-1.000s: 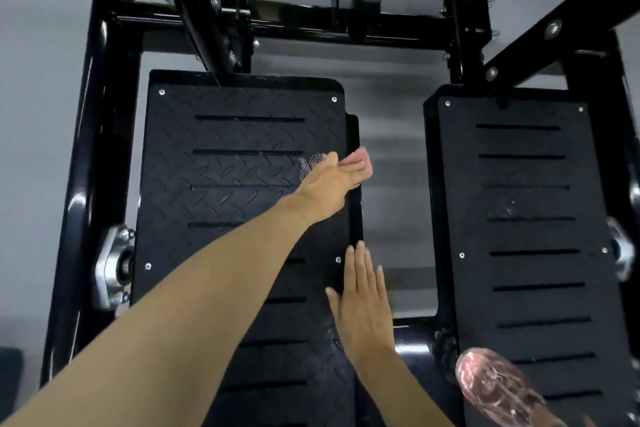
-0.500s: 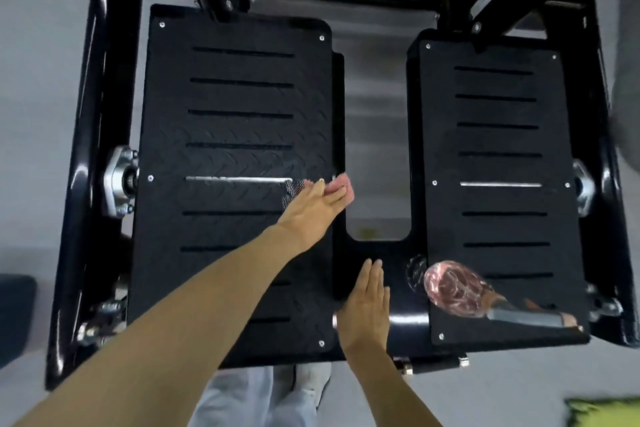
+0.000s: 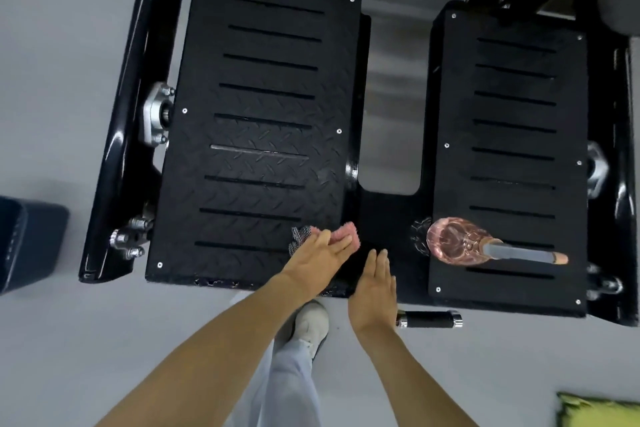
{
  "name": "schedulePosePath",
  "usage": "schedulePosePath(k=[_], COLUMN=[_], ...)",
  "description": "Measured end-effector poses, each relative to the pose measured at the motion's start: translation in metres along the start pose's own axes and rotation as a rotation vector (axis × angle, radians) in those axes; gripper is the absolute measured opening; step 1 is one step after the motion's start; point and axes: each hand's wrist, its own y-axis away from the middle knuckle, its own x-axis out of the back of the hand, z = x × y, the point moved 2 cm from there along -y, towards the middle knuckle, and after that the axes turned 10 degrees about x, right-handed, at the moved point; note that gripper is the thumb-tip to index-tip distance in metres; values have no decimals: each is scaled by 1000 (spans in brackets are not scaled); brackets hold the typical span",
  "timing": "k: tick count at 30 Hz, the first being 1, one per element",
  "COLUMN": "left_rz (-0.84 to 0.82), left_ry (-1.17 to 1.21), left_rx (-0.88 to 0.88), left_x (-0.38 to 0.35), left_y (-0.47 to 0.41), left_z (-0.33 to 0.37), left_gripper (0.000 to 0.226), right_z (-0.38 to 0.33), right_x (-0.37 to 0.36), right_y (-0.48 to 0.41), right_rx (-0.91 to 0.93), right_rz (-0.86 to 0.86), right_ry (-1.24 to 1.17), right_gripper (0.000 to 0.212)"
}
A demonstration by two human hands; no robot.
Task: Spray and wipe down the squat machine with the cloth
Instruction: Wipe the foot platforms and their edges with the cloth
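step: wipe pass on the left footplate (image 3: pixel 259 149), judged from hand position at its near inner corner, lower centre of frame
left hand (image 3: pixel 320 255): fingers straight and together, pressing the cloth (image 3: pixel 343 236) flat on the plate; no curl visible
right hand (image 3: pixel 375 282): flat, fingers straight and together, holds nothing; rests on the black bridge between the two plates
cloth: pink, nubby pile, bunched; grey mesh part sticks out on the left of the hand
spray bottle (image 3: pixel 457 241): lying on its side on the right footplate (image 3: pixel 512 149), lower right of centre, nobody holding it; clear pinkish body, bulbous, grey neck with tan tip
done (judgement): spraying for this area is probably finished, as the bottle is put down; left plate likely nearly covered
left (judgement): right footplate, at least where the bottle lies, plus frame (image 3: pixel 117 135); can't tell wet from dry on the black
footplates: matte black diamond-tread metal, rectangular, rounded corners, rows of narrow cross slots, small screws at edges; one slot on the left plate reads pale
frame: glossy black tube, strong reflections
bearing flange (image 3: pixel 157 114): bare silver metal, bolted, left side
handle (image 3: pixel 429 319): black grip, chrome ends, under the near edge
floor (image 3: pixel 69 340): smooth grey
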Motion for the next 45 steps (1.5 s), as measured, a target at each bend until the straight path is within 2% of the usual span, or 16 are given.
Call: schedulePosePath(k=[7, 12, 16, 18, 23, 26, 28, 29, 31, 33, 35, 37, 39, 40, 42, 45], left_rz=[14, 33, 109, 83, 144, 297, 399, 448, 623, 767, 732, 556, 362, 322, 328, 340], left_ry=[-123, -104, -71, 17, 264, 445, 655, 841, 1234, 1337, 1355, 1274, 1172, 1148, 1126, 1143], left_rx=[-123, -68, -15, 46, 334, 658, 880, 1049, 1372, 1418, 1253, 1161, 1275, 1334, 1390, 1373], left_x=[-41, -43, -65, -81, -85, -106, -125, -127, -130, -127, -116, -111, -107, -101, -91, -81], left_y=[44, 74, 103, 125, 187, 228, 240, 244, 244, 238, 228, 215, 207, 203, 195, 181], left_z=[29, 25, 3, -18, -96, -129, -138, -144, -158, -167, -164, -150, -134, -127, -122, -135], left_gripper=[63, 25, 38, 48, 70, 79, 77, 75, 54, 37, 47, 56, 68, 73, 76, 75], right_z=[-15, -40, -71, -89, -129, -154, -160, -165, -172, -178, -184, -189, -194, -196, -201, -207], right_x=[-8, -15, -21, -24, -34, -42, -41, -43, -46, -47, -48, -46, -45, -43, -39, -31], right_y=[6, 5, 3, 5, 7, 4, 1, 0, -2, -3, -3, -4, -6, -7, -10, -19], right_rx=[107, 188, 258, 309, 428, 488, 509, 525, 544, 550, 560, 563, 568, 568, 567, 557], right_rz=[1, -41, -69, -87, -111, -119, -125, -129, -125, -117, -127, -140, -150, -151, -157, -142], right_ry=[73, 216, 266, 291, 305, 321, 323, 333, 343, 350, 361, 373, 383, 391, 407, 412], right_gripper=[72, 70, 76, 76, 80, 80, 81, 81, 80, 80, 80, 80, 80, 81, 82, 84])
